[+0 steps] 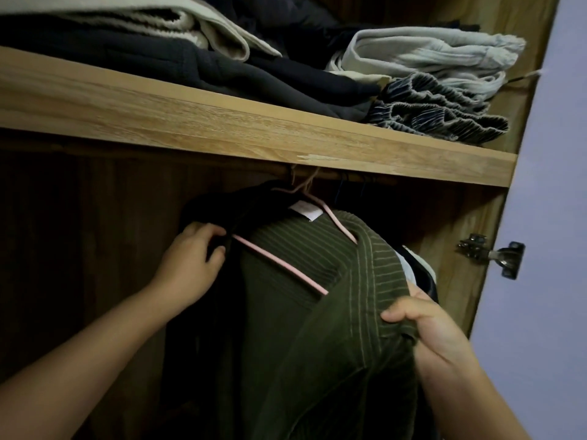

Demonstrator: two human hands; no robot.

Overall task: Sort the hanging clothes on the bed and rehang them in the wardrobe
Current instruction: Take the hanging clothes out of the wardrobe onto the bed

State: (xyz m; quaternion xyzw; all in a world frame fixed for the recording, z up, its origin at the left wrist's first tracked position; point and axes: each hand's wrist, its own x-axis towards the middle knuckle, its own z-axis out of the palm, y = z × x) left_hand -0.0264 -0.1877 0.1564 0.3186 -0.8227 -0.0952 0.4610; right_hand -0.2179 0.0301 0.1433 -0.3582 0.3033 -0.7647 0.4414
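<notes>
Under the shelf (254, 134), green shirt (317, 328) on pink hanger (279, 265), white label (307, 211) unreadable, both hands' fingers clamped on it

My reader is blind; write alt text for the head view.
Both hands, left hand and right hand, grip a green striped garment on a pink hanger hanging in a wardrobe, below a wooden shelf of folded clothes.

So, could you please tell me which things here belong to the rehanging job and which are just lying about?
Part of the job:
green striped garment
pink hanger
left hand
right hand

Lying about:
folded clothes on the shelf
door hinge
</notes>
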